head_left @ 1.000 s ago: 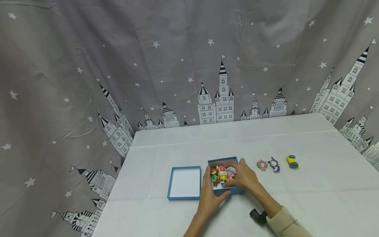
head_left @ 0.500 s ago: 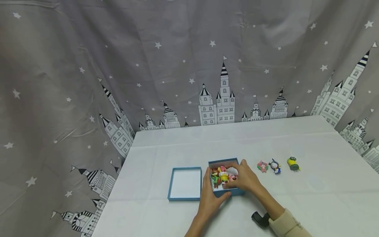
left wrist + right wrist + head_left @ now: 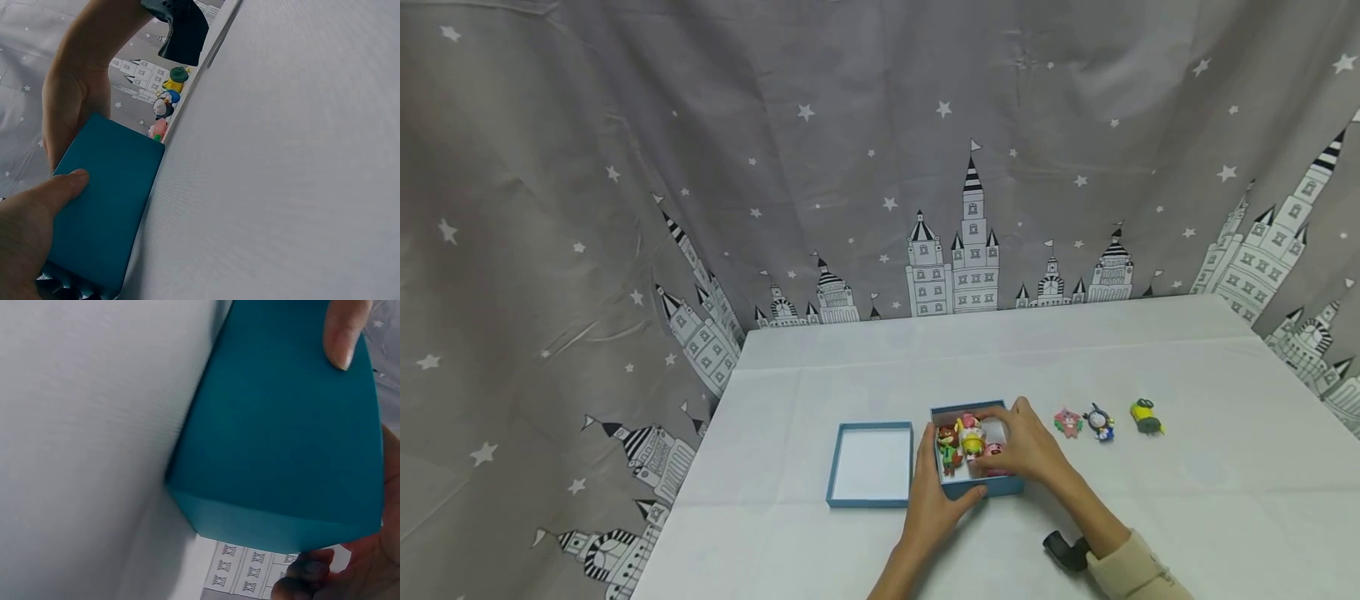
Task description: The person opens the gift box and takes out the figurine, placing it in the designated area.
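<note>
A small blue box [image 3: 992, 486] stands upright on the white table with several toy figurines inside. My left hand [image 3: 928, 504] grips its left side, fingers along the wall and thumb on the front; the left wrist view shows that thumb on the teal wall [image 3: 106, 194]. Reaching in from the right, my right hand [image 3: 1028, 450] pinches a yellow, white and pink figurine [image 3: 972, 442] lengthwise between thumb and fingers. On its left lies a brown-headed figurine in green [image 3: 950, 454]. A pink figurine [image 3: 995, 450] is partly hidden under my right hand.
Left of the box lies a shallow blue-rimmed lid [image 3: 872, 462], white inside. To the right sit a pink figurine with green [image 3: 1068, 422], a blue and white one [image 3: 1100, 422] and a yellow and green one [image 3: 1146, 417]. A grey castle-print curtain [image 3: 850, 125] hangs behind.
The yellow, white and pink figurine has shifted slightly toward the back of the box with my right hand. My left hand keeps its grip, and the head view has drifted a little.
</note>
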`<state>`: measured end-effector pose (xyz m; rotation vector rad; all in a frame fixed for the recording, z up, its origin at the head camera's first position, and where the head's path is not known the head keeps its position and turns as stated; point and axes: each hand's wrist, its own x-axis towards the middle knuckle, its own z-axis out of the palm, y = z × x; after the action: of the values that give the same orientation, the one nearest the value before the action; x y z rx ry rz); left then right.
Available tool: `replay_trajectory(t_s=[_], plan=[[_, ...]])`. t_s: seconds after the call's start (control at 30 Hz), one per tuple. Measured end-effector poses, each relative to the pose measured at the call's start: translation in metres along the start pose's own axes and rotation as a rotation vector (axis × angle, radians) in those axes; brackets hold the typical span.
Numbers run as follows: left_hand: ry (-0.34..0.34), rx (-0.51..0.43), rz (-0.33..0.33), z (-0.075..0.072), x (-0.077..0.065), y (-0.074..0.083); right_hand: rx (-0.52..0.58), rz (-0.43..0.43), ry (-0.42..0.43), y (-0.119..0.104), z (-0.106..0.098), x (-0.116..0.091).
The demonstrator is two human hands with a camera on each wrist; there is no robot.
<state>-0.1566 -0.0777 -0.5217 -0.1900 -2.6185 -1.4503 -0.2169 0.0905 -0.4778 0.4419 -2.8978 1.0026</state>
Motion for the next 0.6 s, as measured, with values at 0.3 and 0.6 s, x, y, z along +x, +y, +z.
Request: replay_trajectory(t_s=[0.3,0.6], plan=[[0.002,-0.012,-0.001,-0.001,-0.001,-0.001,0.042,-0.061,0.018,-0.012,-0.017,-0.003],[-0.004,-0.014,-0.012,-0.002,0.000,0.001,0.037,-0.050,0.096,0.001,-0.062,-0.018]])
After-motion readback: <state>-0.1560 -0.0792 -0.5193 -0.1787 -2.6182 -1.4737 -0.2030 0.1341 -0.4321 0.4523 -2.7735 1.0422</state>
